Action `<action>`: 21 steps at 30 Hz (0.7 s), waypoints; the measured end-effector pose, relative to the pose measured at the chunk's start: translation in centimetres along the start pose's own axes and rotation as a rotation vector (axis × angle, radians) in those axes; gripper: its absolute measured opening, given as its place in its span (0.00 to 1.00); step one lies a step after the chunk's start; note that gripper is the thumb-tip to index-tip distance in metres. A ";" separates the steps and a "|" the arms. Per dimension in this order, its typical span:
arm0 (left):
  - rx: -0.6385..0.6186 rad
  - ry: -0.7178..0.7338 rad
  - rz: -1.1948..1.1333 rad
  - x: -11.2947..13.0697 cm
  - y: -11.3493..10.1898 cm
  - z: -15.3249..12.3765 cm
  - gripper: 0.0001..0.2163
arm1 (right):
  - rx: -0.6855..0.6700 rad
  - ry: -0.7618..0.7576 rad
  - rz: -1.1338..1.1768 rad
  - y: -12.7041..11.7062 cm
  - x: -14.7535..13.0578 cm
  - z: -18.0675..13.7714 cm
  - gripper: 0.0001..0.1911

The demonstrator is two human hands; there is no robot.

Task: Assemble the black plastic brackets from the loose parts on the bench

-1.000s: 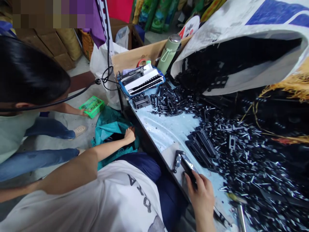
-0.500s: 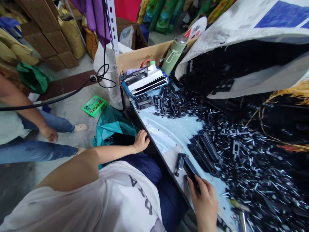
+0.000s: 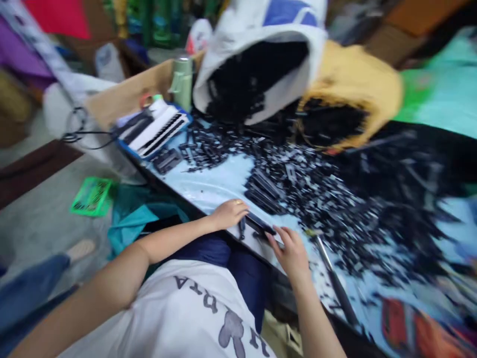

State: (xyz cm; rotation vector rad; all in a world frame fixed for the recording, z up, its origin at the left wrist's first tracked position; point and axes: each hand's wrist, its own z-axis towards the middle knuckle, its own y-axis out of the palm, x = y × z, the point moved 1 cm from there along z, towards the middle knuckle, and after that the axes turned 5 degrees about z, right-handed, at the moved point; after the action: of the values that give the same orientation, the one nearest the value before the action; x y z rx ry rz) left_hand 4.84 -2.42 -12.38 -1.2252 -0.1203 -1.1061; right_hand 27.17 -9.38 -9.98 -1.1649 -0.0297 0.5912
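A flat black plastic piece [image 3: 259,224] lies at the near edge of the light blue table [image 3: 219,181]. My left hand [image 3: 229,214], with a ring on one finger, rests at the piece's left end, fingers curled on it. My right hand [image 3: 288,248] touches its right end with bent fingers. Just beyond the piece lies a neat stack of black strips [image 3: 263,186], and a wide heap of small black parts [image 3: 335,199] covers the table to the right. The picture is smeared by motion.
A white sack [image 3: 261,69] and a yellow sack [image 3: 350,94] spill black parts at the back. A blue tray with white and black pieces [image 3: 154,129], a green bottle [image 3: 182,82], a metal rod [image 3: 333,278]. On the floor: a green basket [image 3: 91,196], teal cloth [image 3: 132,219], another person's leg [image 3: 33,288].
My left hand has come up from the teal cloth on the floor to the black piece on the table. The view has swung right; the other person has mostly left it.
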 end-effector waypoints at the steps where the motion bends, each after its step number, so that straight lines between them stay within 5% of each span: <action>1: 0.000 0.007 -0.007 -0.2 0.5 0.1 0.11 | 0.033 0.074 -0.009 -0.5 0.8 0.0 0.17; 5: 0.060 0.018 -0.034 -1.2 1.5 0.2 0.09 | 0.115 0.315 0.005 -1.6 4.4 0.6 0.16; 12: 0.219 0.072 0.032 -0.8 2.0 0.2 0.08 | -0.147 0.676 -0.248 -1.0 6.5 4.6 0.11; 18: 0.237 0.069 0.019 -0.8 1.9 0.3 0.08 | -0.363 0.617 -0.276 0.3 6.1 6.2 0.13; 21: 0.232 0.070 0.012 -0.8 1.9 0.3 0.08 | -0.281 0.668 -0.189 -0.1 6.2 5.4 0.12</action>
State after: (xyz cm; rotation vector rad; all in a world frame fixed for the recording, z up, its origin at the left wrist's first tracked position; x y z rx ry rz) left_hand 5.94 -1.88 -14.02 -0.9779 -0.1826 -1.0905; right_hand 30.76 -1.99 -9.33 -1.5667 0.3536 0.0092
